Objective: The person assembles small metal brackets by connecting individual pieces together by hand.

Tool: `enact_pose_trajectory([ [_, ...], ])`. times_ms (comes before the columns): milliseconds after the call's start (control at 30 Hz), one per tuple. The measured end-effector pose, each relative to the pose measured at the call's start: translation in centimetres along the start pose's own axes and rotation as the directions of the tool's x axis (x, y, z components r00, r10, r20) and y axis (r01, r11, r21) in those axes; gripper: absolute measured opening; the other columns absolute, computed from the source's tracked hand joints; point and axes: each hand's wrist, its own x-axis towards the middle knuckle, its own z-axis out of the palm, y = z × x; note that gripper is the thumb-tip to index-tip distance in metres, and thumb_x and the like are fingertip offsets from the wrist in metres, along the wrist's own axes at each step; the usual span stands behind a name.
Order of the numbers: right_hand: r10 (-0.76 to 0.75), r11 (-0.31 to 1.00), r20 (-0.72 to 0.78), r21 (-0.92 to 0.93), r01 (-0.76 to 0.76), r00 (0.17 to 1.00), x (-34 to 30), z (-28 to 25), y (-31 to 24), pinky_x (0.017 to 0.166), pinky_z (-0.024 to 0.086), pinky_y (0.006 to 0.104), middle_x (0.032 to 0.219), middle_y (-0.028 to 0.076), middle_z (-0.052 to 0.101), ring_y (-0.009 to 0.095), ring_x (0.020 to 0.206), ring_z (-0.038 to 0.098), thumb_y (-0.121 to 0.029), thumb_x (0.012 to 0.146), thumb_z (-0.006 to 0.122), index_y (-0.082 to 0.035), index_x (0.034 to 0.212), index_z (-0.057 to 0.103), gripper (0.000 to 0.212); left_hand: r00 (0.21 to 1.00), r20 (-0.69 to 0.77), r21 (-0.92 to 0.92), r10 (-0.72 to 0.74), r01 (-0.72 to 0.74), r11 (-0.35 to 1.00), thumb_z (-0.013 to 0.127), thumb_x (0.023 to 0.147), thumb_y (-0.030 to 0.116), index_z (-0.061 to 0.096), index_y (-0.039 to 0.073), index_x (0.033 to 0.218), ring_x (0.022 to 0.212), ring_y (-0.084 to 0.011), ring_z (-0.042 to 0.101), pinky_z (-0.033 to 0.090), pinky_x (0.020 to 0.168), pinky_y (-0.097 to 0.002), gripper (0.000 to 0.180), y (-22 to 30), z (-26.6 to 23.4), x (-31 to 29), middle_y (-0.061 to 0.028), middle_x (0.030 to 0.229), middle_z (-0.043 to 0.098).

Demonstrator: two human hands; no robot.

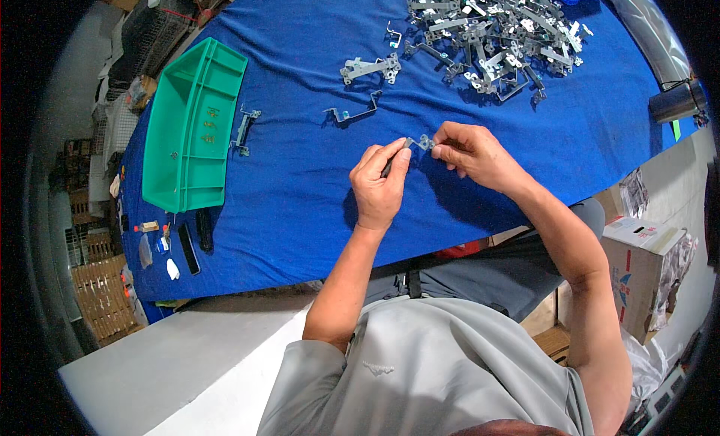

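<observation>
Over the blue cloth, both my hands hold a small silver metal bracket between them. My left hand is closed round its left end, and a dark piece shows between thumb and fingers. I cannot tell if that piece belongs to the bracket. At the other end, my right hand pinches the bracket with thumb and fingertips. Beyond my hands lie a loose bent bracket and a small group of brackets. A large heap of similar metal brackets spreads at the far right.
A green divided tray with small brass-coloured parts stands at the left, one bracket beside it. A black phone-like slab and small bottles lie near the left edge. A metal cylinder sits far right; a cardboard box stands below.
</observation>
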Motion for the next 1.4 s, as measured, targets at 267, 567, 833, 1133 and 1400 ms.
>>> enact_pose_trajectory([
  [267, -0.045, 0.992, 0.006, 0.119, 0.044, 0.999, 0.1, 0.2, -0.3, 0.059, 0.046, 0.0220, 0.082, -0.002, 0.058, 0.005, 0.071, 0.054, -0.017, 0.098, 0.062, -0.003, 0.103, 0.060, 0.015, 0.999, 0.031, 0.037, -0.008, 0.007, 0.999, 0.071, 0.088, 0.005, 0.073, -0.001, 0.103, 0.067, -0.0090, 0.055, 0.044, 0.060, -0.0245, 0.017, -0.1, -0.1, -0.1, -0.0042, 0.075, 0.063],
  [567, -0.022, 0.970, -0.183, 0.234, 0.065, 0.983, 0.3, -0.1, -0.6, 0.054, 0.041, 0.0215, 0.080, -0.001, 0.060, 0.005, 0.066, 0.051, -0.019, 0.098, 0.058, -0.006, 0.094, 0.062, 0.015, 0.998, -0.002, 0.073, 0.063, -0.063, 0.995, 0.072, 0.085, 0.004, 0.073, -0.001, 0.098, 0.064, -0.0166, 0.058, 0.046, 0.058, -0.0297, 0.014, 0.2, -0.1, -0.1, -0.0086, 0.074, 0.065],
  [833, 0.039, 0.996, 0.077, 0.071, -0.045, 0.996, 0.0, -0.4, -0.6, 0.053, 0.044, 0.0240, 0.075, 0.000, 0.063, 0.007, 0.064, 0.054, -0.018, 0.097, 0.059, -0.003, 0.094, 0.064, 0.016, 0.999, -0.039, 0.063, -0.015, 0.017, 0.998, 0.069, 0.090, 0.005, 0.073, -0.001, 0.103, 0.066, -0.0092, 0.054, 0.043, 0.060, -0.0245, 0.015, 0.1, -0.2, -0.1, -0.0036, 0.075, 0.062],
  [1133, -0.068, 0.973, -0.052, 0.218, 0.078, 0.996, 0.6, 0.3, 1.0, 0.055, 0.048, 0.0264, 0.075, 0.002, 0.060, 0.008, 0.067, 0.057, -0.014, 0.094, 0.064, -0.002, 0.099, 0.063, 0.013, 0.999, -0.017, 0.095, 0.029, -0.027, 0.995, 0.070, 0.089, 0.005, 0.074, 0.000, 0.104, 0.066, -0.0090, 0.055, 0.044, 0.059, -0.0244, 0.016, -0.1, 0.0, -0.1, -0.0050, 0.077, 0.064],
  [1400, -0.348, 0.933, -0.180, -0.157, 0.323, 0.920, 0.8, 0.3, 1.1, 0.061, 0.042, 0.0246, 0.078, 0.000, 0.058, 0.010, 0.065, 0.049, -0.015, 0.097, 0.061, -0.002, 0.103, 0.059, 0.015, 0.988, 0.040, 0.140, 0.149, -0.153, 0.978, 0.072, 0.086, 0.003, 0.074, 0.000, 0.101, 0.064, -0.0115, 0.056, 0.044, 0.057, -0.0257, 0.016, 0.0, 0.1, 0.1, -0.0067, 0.073, 0.063],
])
